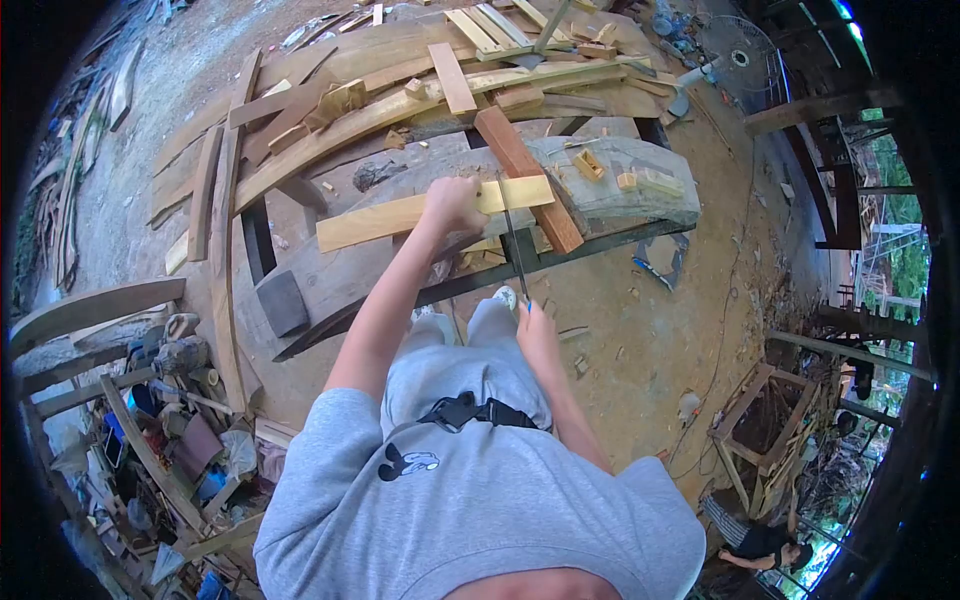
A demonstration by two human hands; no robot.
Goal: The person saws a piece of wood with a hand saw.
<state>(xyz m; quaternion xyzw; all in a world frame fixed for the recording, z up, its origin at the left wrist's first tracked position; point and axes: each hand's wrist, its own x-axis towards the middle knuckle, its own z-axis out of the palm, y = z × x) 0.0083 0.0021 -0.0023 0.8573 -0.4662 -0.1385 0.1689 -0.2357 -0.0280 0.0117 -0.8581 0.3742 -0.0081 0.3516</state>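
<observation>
A pale yellow wooden board (375, 222) lies on the grey workbench (635, 165), its right end resting over a thick reddish-brown beam (512, 145). My left hand (455, 205) is closed over the board, pressing it from above. My right hand (538, 335), nearer my body and below the bench edge, is closed around the handle of a handsaw. The dark, narrow blade of the handsaw (515, 245) runs up from that hand and crosses the board just right of my left hand. Most of the handle is hidden by my fingers.
Small wood blocks (590, 165) sit on the bench's right side. Behind it is a stack of long planks (400, 115). A dark block (283, 303) stands at the bench's left end. A fan (740, 57) is at the back right, and another person (765, 540) is at lower right.
</observation>
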